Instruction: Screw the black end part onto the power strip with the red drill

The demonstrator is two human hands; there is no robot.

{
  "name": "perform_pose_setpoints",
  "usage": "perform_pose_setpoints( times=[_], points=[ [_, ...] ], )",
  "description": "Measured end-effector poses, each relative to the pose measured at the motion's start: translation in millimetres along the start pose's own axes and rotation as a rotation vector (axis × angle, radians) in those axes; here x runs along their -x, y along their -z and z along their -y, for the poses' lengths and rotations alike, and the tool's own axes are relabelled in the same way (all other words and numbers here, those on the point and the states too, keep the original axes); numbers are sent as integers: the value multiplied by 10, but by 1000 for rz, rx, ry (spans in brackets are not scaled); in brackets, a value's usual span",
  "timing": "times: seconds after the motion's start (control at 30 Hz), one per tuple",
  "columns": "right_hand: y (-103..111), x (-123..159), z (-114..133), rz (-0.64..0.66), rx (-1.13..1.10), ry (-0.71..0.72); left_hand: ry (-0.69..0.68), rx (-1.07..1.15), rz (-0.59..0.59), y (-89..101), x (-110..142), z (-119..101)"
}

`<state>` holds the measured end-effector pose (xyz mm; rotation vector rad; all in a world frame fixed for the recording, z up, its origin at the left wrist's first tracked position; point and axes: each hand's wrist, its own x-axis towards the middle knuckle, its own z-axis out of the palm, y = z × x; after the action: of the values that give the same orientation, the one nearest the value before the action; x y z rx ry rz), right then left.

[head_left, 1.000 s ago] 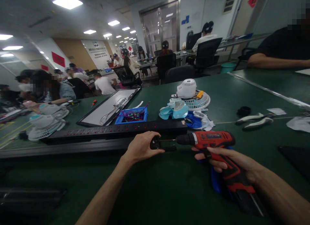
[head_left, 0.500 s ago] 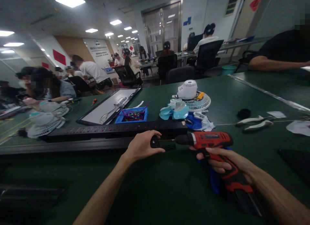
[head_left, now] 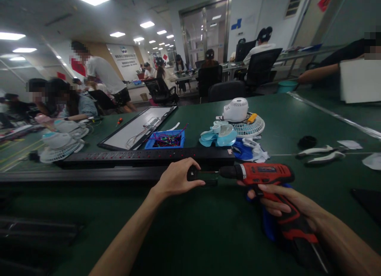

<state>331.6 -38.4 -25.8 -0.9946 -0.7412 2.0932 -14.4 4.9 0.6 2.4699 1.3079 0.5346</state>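
In my right hand (head_left: 285, 202) is a red and black cordless drill (head_left: 266, 173), its chuck pointing left. A long thin bit (head_left: 208, 172) runs from the chuck to a small black part (head_left: 192, 173) between the thumb and fingers of my left hand (head_left: 178, 177). The bit's tip is too dark to make out against it. Just behind my left hand lies a long black power strip (head_left: 143, 156) with a row of red-marked outlets. A long black bar (head_left: 89, 176) lies in front of the strip, to the left of my hand.
Behind the strip are a blue tray (head_left: 149, 143) of coloured wires, a framed panel (head_left: 131, 129), light-blue fan blades (head_left: 218, 135) and a white fan (head_left: 236, 110). Pliers (head_left: 321, 151) lie to the right. A co-worker (head_left: 330, 68) holds a white board (head_left: 360, 81) across the table.
The view has shifted slightly, with both hands and the drill keeping nearly the same pose. The co-worker at right now has a raised white board. A standing person at left has moved.
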Motion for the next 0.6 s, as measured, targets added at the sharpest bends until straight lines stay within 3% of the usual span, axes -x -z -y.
perform_pose_setpoints(
  times=[0.3, 0.6],
  points=[
    [156, -89, -39, 80, -97, -112, -2, 21, 5, -9, 13, 7],
    [191, -143, -114, 176, -181, -110, 1, -1, 11, -9, 15, -8]
  ],
)
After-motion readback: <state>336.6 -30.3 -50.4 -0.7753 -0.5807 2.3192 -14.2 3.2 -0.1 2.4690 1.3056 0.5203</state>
